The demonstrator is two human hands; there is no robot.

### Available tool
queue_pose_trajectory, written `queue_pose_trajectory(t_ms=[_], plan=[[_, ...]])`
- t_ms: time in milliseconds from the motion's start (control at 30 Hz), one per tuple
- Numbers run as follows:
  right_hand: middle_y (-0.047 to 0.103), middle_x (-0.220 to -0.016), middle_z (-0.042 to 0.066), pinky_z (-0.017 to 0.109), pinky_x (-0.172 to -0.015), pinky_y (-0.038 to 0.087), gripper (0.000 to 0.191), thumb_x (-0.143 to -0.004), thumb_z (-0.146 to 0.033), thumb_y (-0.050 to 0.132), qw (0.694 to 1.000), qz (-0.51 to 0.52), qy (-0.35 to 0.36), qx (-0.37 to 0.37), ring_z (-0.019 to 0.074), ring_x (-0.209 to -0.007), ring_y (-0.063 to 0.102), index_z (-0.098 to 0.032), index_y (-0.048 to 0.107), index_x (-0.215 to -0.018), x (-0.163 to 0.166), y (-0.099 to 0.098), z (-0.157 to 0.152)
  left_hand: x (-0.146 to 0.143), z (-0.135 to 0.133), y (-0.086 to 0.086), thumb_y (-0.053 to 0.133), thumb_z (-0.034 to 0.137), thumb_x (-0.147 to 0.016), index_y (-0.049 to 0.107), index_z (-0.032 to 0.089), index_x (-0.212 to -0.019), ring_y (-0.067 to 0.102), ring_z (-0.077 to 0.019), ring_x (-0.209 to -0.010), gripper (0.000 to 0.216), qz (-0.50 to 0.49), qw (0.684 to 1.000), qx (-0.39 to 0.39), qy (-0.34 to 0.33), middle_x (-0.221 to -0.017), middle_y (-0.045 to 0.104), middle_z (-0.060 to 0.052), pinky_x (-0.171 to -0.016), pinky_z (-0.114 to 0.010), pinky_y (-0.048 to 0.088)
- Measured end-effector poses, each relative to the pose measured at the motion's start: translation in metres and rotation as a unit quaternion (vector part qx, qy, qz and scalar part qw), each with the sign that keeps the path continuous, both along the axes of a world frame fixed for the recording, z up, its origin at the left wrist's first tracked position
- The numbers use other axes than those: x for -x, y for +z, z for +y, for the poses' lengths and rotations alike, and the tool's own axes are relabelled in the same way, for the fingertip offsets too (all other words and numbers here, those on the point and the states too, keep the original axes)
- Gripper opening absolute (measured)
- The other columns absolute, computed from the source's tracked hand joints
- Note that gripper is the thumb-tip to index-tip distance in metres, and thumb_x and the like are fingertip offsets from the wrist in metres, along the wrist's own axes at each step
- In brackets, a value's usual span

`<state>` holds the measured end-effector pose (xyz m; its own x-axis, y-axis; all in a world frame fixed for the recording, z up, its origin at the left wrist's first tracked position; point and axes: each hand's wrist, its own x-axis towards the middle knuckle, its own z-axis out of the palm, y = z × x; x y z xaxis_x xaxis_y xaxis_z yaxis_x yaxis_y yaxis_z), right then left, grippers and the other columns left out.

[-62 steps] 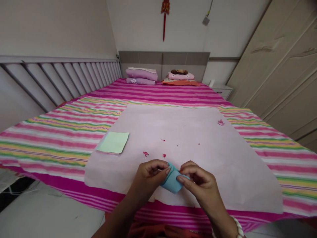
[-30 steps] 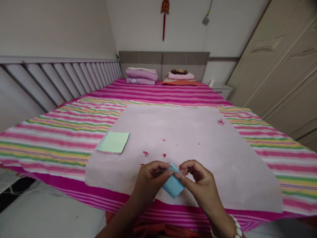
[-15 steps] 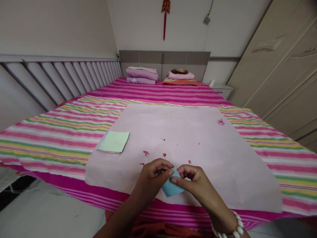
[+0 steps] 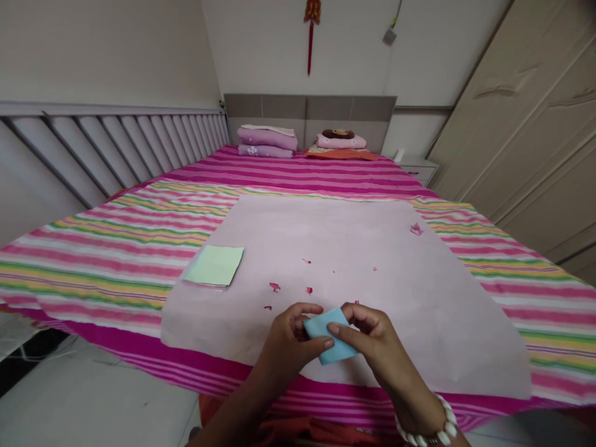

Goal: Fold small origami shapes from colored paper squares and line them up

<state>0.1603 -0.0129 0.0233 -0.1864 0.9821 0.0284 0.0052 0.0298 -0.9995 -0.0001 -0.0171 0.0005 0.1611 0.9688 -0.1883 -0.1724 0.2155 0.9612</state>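
Observation:
Between my two hands is a light-blue piece of folded paper point(image 4: 336, 354), held just above the near part of a large pale sheet point(image 4: 428, 310). My left hand point(image 4: 292, 335) grips the paper's left side, its thumb lying across the lower face. My right hand point(image 4: 367, 332) has its thumb pressed on the paper's front and its fingers behind the upper right edge. A bracelet of white beads point(image 4: 446, 422) circles my right wrist. The fingertips behind the paper are partly hidden.
A stack of square papers point(image 4: 216, 266), pale green on top, lies at the sheet's left. Red marks or scraps point(image 4: 274, 287) dot the middle. A small pink folded paper piece point(image 4: 416, 229) sits far right. Striped bedding point(image 4: 116, 248) surrounds the sheet; a railing point(image 4: 116, 143) runs along the left.
The blue paper has been turned and shifted slightly right, now showing a broader face. My left thumb has slid lower on it, and my left fingers have opened a little.

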Motion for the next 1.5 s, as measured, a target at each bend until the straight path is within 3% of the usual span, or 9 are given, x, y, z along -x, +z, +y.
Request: queue_pose_trajectory(t_ms=[233, 533, 733, 967, 1233, 1400, 1500], plan=[[0.053, -0.056, -0.002, 0.024, -0.048, 0.036, 0.023, -0.072, -0.033, 0.072, 0.999, 0.028, -0.018, 0.019, 0.0123, -0.054, 0.045, -0.018, 0.06, -0.06, -0.002, -0.002, 0.002, 0.0, -0.003, -0.004, 0.079, 0.017, -0.056, 0.06, 0.013, -0.097, 0.058, -0.0125, -0.054, 0.046, -0.005, 1.0, 0.024, -0.017, -0.058, 0.065, 0.002, -0.054, -0.023, 0.042], [0.052, -0.055, -0.002, 0.024, -0.048, 0.034, 0.027, -0.069, -0.038, 0.074, 0.998, 0.048, -0.033, 0.038, 0.0118, -0.052, 0.043, -0.018, 0.06, -0.06, -0.003, -0.01, 0.006, -0.001, -0.007, -0.01, 0.081, 0.022, -0.055, 0.063, 0.013, -0.077, 0.055, -0.0119, -0.052, 0.03, 0.001, 0.999, 0.03, -0.039, -0.056, 0.062, 0.002, -0.052, -0.022, 0.036], [0.053, -0.053, -0.002, 0.025, -0.05, 0.033, 0.028, -0.067, -0.04, 0.075, 0.996, 0.052, -0.042, 0.061, 0.0115, -0.051, 0.043, -0.017, 0.06, -0.059, -0.004, -0.011, 0.008, 0.0, -0.009, -0.005, 0.077, 0.021, -0.061, 0.065, 0.013, -0.087, 0.06, -0.0147, -0.056, 0.029, -0.003, 0.998, 0.029, -0.049, -0.058, 0.068, 0.0, -0.056, -0.024, 0.039], [0.053, -0.054, -0.002, 0.024, -0.051, 0.033, 0.027, -0.067, -0.038, 0.076, 0.995, 0.072, -0.036, 0.065, 0.0108, -0.051, 0.043, -0.017, 0.061, -0.06, -0.005, -0.008, 0.011, -0.002, -0.01, -0.002, 0.078, 0.017, -0.057, 0.065, 0.014, -0.085, 0.059, -0.0137, -0.053, 0.031, 0.021, 0.998, 0.052, -0.026, -0.055, 0.066, 0.002, -0.055, -0.024, 0.041], [0.054, -0.055, -0.002, 0.024, -0.052, 0.035, 0.025, -0.068, -0.036, 0.077, 0.992, 0.103, -0.048, 0.057, 0.0112, -0.053, 0.044, -0.017, 0.062, -0.06, -0.004, -0.011, 0.009, 0.001, -0.013, -0.001, 0.075, 0.016, -0.064, 0.063, 0.014, -0.086, 0.053, -0.0107, -0.054, 0.025, 0.028, 0.998, -0.015, -0.052, -0.057, 0.058, 0.005, -0.055, -0.023, 0.038], [0.055, -0.057, -0.003, 0.022, -0.052, 0.036, 0.022, -0.071, -0.032, 0.075, 0.995, 0.097, -0.018, 0.021, 0.0101, -0.054, 0.045, -0.016, 0.063, -0.061, -0.009, -0.01, 0.009, 0.005, -0.008, 0.003, 0.079, 0.017, -0.061, 0.067, 0.015, -0.094, 0.061, -0.0153, -0.075, 0.035, 0.024, 0.997, -0.041, -0.067, -0.079, 0.069, -0.002, -0.072, -0.027, 0.045], [0.055, -0.057, -0.002, 0.022, -0.052, 0.037, 0.021, -0.072, -0.032, 0.074, 0.996, 0.09, 0.002, 0.025, 0.0101, -0.054, 0.046, -0.016, 0.064, -0.063, -0.009, -0.01, 0.009, 0.003, -0.002, 0.005, 0.079, 0.023, -0.06, 0.068, 0.014, -0.08, 0.061, -0.0154, -0.07, 0.025, -0.021, 0.999, -0.023, -0.036, -0.073, 0.068, -0.002, -0.068, -0.028, 0.047]])
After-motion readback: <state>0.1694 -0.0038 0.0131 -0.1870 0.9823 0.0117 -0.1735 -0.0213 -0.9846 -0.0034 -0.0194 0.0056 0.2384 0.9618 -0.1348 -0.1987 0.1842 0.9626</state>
